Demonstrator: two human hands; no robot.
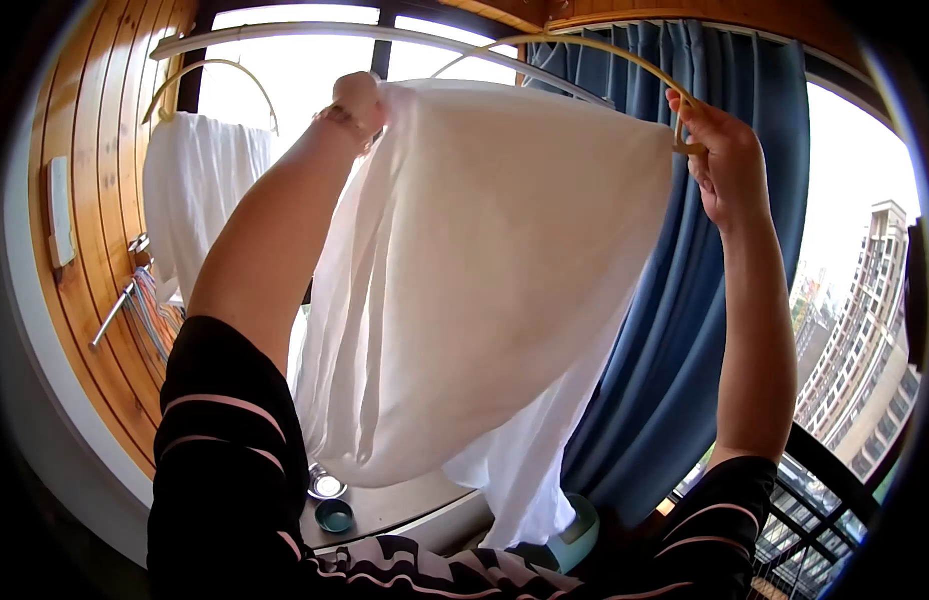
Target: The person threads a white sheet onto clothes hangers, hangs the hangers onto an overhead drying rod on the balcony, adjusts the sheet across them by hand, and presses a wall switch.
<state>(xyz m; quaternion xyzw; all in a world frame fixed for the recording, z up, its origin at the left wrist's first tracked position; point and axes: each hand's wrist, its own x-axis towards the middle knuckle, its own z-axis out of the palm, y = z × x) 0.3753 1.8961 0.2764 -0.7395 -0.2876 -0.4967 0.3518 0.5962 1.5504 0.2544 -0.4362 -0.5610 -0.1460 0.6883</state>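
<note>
A large white cloth hangs in front of me, its upper edge stretched between my raised arms. At its upper left corner, my left hand is closed on the cloth; the fingertips are mostly hidden. My right hand grips the right end of a yellowish curved clothes hanger, beside the cloth's upper right corner. The hanger arches above the cloth, and its left part passes behind the cloth's top edge. Lower down, a thinner fold of the cloth trails to the right.
A pale drying rail runs overhead. From it, at left, another hanger carries a white cloth. Several colourful hangers sit on a wall rod. Blue curtains hang at right. Two bowls stand on a ledge below.
</note>
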